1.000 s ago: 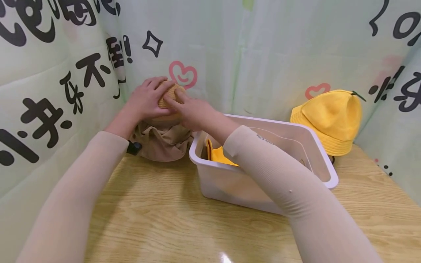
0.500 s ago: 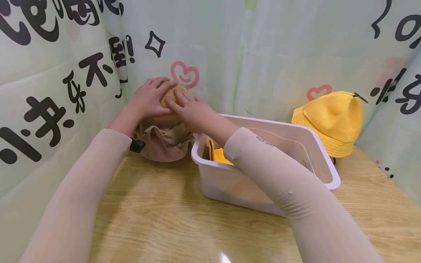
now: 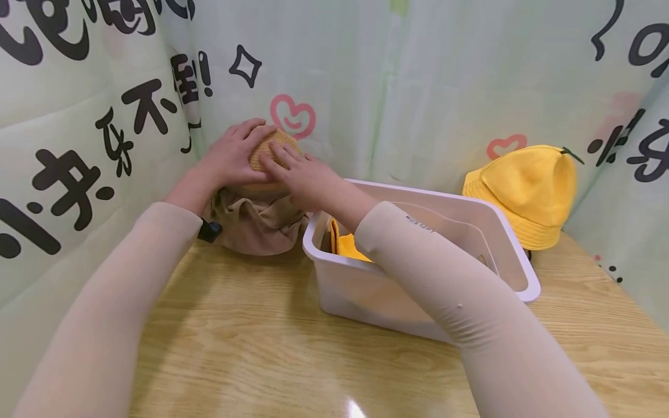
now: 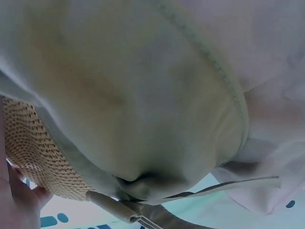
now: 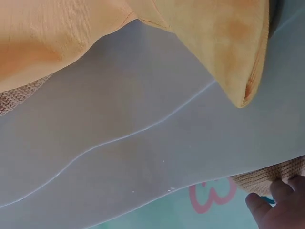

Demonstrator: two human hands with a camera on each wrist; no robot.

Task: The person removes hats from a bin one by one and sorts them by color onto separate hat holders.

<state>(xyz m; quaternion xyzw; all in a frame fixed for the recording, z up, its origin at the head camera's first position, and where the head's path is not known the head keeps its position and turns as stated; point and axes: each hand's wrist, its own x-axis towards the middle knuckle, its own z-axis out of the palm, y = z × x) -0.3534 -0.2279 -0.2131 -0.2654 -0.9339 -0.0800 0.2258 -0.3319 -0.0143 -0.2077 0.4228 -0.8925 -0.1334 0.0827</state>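
Observation:
In the head view, a hat with a tan woven crown [image 3: 275,145] and a soft brown fabric part [image 3: 261,229] beneath it stands at the left, near the cloth wall. My left hand [image 3: 237,152] holds the crown from its left side, thumb low and fingers over the top. My right hand [image 3: 308,177] rests spread, fairly straight fingers on the crown's right front. Up close in the left wrist view are the woven weave [image 4: 43,152], the fabric [image 4: 143,95] and a thin strap [image 4: 224,186]. The right wrist view shows right fingertips touching the weave [image 5: 271,176].
A pale plastic bin [image 3: 387,302] stands on the wooden table [image 3: 251,348], with yellow fabric [image 3: 349,248] inside; woven material [image 5: 21,98] also shows beside that fabric in the right wrist view. Behind the bin's right end sits a yellow bucket hat [image 3: 528,194]. Printed cloth [image 3: 340,75] hangs behind.
Both hands stay on the hat with almost the same hold. A little more of the crown shows between them now. The head view has shifted slightly.

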